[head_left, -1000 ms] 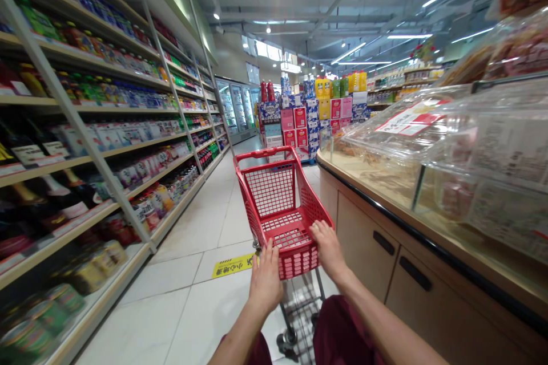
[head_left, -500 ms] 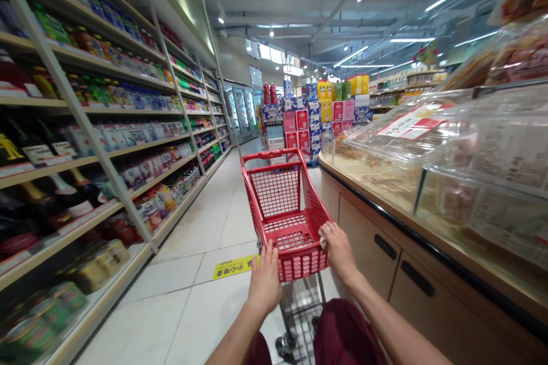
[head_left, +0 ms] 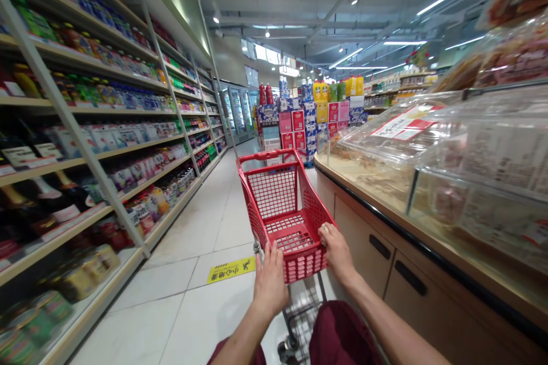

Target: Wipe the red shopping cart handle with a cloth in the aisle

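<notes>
Fingers of the left hand [head_left: 270, 282] lie stretched out, nearly together, on the near-left corner of a red shopping cart [head_left: 299, 226], centre frame; the right hand [head_left: 338, 254] is curled at the near-right corner, can't tell if it's clamped. Lattice-sided plastic basket, tapered look, grey frame [head_left: 288, 325]. Clear boxes [head_left: 500, 148] at right hold blurry stuff

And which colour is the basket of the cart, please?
The basket is red; the head view shows it best.
</notes>
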A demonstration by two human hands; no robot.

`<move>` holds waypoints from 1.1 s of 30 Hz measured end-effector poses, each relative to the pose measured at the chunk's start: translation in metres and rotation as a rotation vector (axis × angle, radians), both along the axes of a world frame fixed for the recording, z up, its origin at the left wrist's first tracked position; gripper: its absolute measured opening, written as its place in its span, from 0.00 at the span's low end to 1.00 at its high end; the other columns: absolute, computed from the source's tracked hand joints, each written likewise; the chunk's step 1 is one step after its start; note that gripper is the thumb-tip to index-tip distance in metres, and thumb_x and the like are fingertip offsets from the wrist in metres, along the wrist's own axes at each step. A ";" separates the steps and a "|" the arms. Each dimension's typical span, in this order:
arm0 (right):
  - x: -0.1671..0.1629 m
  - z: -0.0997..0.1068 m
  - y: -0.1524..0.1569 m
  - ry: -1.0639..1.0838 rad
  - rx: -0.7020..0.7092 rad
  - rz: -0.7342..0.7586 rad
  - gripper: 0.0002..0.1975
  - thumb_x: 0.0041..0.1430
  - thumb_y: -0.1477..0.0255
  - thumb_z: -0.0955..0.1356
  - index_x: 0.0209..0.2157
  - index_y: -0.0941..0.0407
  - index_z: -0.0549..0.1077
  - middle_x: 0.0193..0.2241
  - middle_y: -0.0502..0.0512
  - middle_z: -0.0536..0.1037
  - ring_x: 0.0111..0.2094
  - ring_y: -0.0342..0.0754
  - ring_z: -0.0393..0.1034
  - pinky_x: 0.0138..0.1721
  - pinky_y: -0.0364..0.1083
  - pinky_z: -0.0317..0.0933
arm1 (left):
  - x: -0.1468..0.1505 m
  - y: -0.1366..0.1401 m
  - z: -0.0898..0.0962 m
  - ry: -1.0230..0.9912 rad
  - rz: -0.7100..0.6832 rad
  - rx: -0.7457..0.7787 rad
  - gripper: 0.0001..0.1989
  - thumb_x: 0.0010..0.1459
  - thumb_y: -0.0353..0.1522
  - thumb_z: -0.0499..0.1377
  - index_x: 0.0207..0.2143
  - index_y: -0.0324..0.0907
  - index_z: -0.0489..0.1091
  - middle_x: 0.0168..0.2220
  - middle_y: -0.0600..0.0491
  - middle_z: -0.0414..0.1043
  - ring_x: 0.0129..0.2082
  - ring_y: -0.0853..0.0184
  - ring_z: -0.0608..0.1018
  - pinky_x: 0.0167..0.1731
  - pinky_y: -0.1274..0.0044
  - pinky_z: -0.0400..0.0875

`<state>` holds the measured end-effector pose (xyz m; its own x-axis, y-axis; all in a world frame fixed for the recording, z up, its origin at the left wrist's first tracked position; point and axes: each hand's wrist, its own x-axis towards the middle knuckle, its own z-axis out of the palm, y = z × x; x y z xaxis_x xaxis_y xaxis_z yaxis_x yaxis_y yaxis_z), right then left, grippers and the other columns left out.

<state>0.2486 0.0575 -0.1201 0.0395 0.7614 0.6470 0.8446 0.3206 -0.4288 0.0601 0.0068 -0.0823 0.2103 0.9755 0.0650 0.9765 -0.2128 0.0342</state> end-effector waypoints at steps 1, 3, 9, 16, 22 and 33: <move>-0.005 -0.002 -0.002 0.001 0.016 0.017 0.21 0.52 0.84 0.57 0.46 0.57 0.69 0.50 0.62 0.67 0.54 0.51 0.57 0.52 0.55 0.54 | 0.001 0.000 0.000 0.003 0.003 0.002 0.38 0.41 0.27 0.48 0.58 0.35 0.45 0.63 0.49 0.32 0.61 0.60 0.35 0.58 0.61 0.36; -0.027 -0.009 -0.010 -0.026 0.070 0.103 0.21 0.52 0.83 0.58 0.46 0.55 0.69 0.51 0.60 0.66 0.55 0.50 0.55 0.52 0.55 0.53 | 0.003 0.001 -0.001 0.011 0.003 0.007 0.37 0.41 0.27 0.48 0.58 0.35 0.45 0.63 0.49 0.33 0.61 0.60 0.35 0.58 0.61 0.36; -0.048 -0.008 -0.015 -0.086 0.082 0.241 0.19 0.54 0.81 0.59 0.47 0.55 0.69 0.52 0.60 0.65 0.55 0.49 0.55 0.53 0.53 0.53 | -0.002 0.000 -0.001 0.020 -0.020 0.012 0.38 0.41 0.28 0.48 0.58 0.35 0.45 0.62 0.49 0.33 0.61 0.61 0.34 0.58 0.60 0.35; -0.006 -0.010 -0.003 0.116 0.025 0.034 0.23 0.50 0.83 0.57 0.46 0.55 0.69 0.51 0.59 0.66 0.53 0.49 0.57 0.52 0.53 0.55 | -0.003 0.000 -0.005 0.009 -0.006 0.034 0.38 0.41 0.28 0.48 0.58 0.35 0.45 0.62 0.49 0.32 0.61 0.62 0.34 0.58 0.61 0.35; -0.027 0.002 -0.007 -0.197 0.059 0.343 0.16 0.55 0.79 0.60 0.43 0.53 0.70 0.51 0.57 0.66 0.54 0.48 0.57 0.53 0.51 0.53 | -0.002 0.006 -0.001 0.011 -0.044 0.038 0.35 0.43 0.28 0.47 0.57 0.34 0.48 0.62 0.47 0.36 0.61 0.63 0.38 0.58 0.61 0.34; -0.033 -0.012 -0.004 -0.136 0.081 0.242 0.19 0.55 0.79 0.60 0.48 0.54 0.67 0.52 0.60 0.64 0.54 0.49 0.56 0.52 0.51 0.55 | 0.006 0.016 0.000 -0.007 -0.059 0.049 0.35 0.42 0.29 0.46 0.56 0.32 0.50 0.61 0.45 0.41 0.61 0.61 0.39 0.57 0.59 0.34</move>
<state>0.2154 0.0540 -0.1326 -0.2281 0.6836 0.6933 0.7873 0.5484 -0.2818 0.0662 0.0223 -0.0826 0.2667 0.9571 0.1137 0.9620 -0.2715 0.0292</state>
